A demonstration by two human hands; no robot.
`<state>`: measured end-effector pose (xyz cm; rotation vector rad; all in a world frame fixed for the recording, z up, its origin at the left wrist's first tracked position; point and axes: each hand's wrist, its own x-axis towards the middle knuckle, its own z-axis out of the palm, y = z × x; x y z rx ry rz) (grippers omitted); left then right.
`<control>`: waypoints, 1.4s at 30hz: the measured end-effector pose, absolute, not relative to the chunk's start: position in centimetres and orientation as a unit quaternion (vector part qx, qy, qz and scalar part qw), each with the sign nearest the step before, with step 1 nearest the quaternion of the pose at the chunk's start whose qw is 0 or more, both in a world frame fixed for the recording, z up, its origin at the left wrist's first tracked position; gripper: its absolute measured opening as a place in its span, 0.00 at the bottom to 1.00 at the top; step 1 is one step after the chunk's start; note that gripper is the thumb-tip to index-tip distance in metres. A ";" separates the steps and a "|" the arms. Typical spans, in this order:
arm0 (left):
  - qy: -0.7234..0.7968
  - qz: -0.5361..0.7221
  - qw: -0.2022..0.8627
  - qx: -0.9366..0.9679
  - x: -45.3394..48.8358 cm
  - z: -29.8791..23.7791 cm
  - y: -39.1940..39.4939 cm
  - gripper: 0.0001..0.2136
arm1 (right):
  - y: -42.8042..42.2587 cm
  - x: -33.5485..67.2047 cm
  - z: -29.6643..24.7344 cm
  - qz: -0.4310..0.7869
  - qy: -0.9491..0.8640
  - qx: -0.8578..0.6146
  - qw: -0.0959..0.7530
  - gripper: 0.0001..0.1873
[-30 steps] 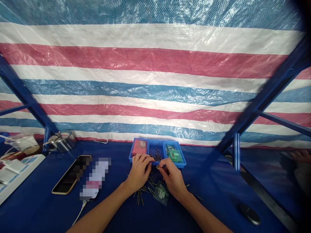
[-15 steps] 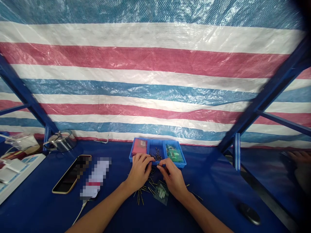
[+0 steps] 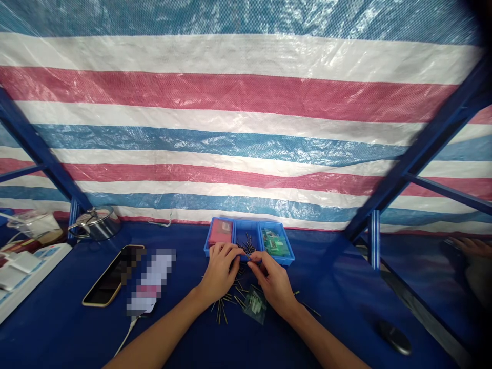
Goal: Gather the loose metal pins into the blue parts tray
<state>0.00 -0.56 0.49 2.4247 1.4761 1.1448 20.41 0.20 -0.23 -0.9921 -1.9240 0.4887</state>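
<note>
My left hand (image 3: pixel 220 270) and my right hand (image 3: pixel 275 281) meet at the front edge of a blue three-part tray (image 3: pixel 291 256). Both have thumb and fingers pinched together, fingertips nearly touching. Whatever sits between them is too small to make out. Thin dark metal rods (image 3: pixel 249 245), perhaps drill bits, lie in the tray's middle compartment. On its left is a red packet (image 3: pixel 221 231), on its right several green packets (image 3: pixel 277 243). Loose brass-coloured rods (image 3: pixel 220 311) are scattered under and between my hands, beside a small clear bag (image 3: pixel 255 307) with pale pieces inside.
To the left lie a phone (image 3: pixel 111 279), a blurred second device (image 3: pixel 151 284) on a white cable, a power strip (image 3: pixel 42 274) and a lidded metal pot (image 3: pixel 96 224). A computer mouse (image 3: pixel 394 337) rests at right. Another person's hand (image 3: pixel 472 248) shows beyond the blue frame (image 3: pixel 374 241).
My right fingertips have risen very slightly, towards the left fingertips. The other person's hand at far right has shifted a little. The tray and loose rods stay where they were.
</note>
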 end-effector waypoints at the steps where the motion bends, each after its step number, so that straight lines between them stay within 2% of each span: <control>1: 0.481 0.375 0.040 0.791 0.0 0.5 -0.6 0.11 | 0.2 20.4 -0.3 0.201 -0.771 -0.410 0.445 0.07; 6: 0.481 0.376 0.035 0.791 0.0 0.5 -0.5 0.11 | 0.1 20.5 0.1 0.210 -0.778 -0.406 0.431 0.07; 13: 0.485 0.373 0.017 0.791 0.0 0.4 -0.5 0.11 | 0.0 20.2 0.7 0.200 -0.785 -0.387 0.440 0.14; 24: 0.483 0.374 0.029 0.791 0.0 0.5 -0.6 0.11 | 0.0 20.5 0.2 0.198 -0.799 -0.379 0.423 0.19; 42: 0.485 0.372 0.039 0.790 0.0 0.5 -0.6 0.11 | 0.1 20.3 0.2 0.173 -0.795 -0.404 0.417 0.12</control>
